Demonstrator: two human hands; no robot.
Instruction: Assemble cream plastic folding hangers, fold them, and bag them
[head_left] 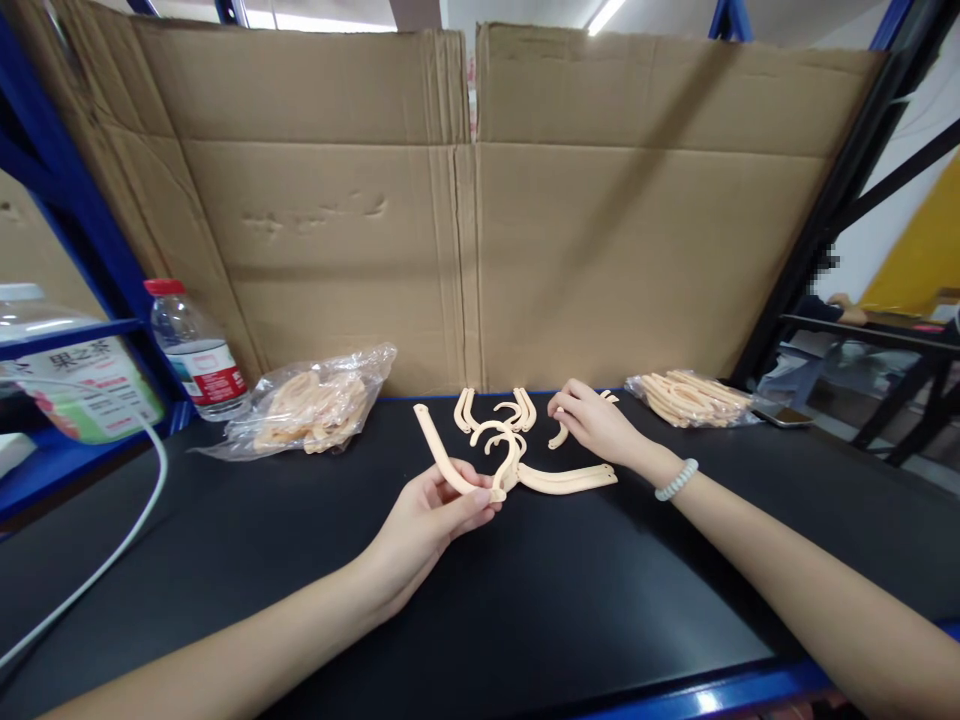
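A red-capped bottle and a jug stand at left near a white cable, cardboard rising behind.

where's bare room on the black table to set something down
Bare tabletop lies between the left forearm and right forearm, also from left forearm to white cable. The back is crowded: hanger parts, left hand, right hand, bags at either side.
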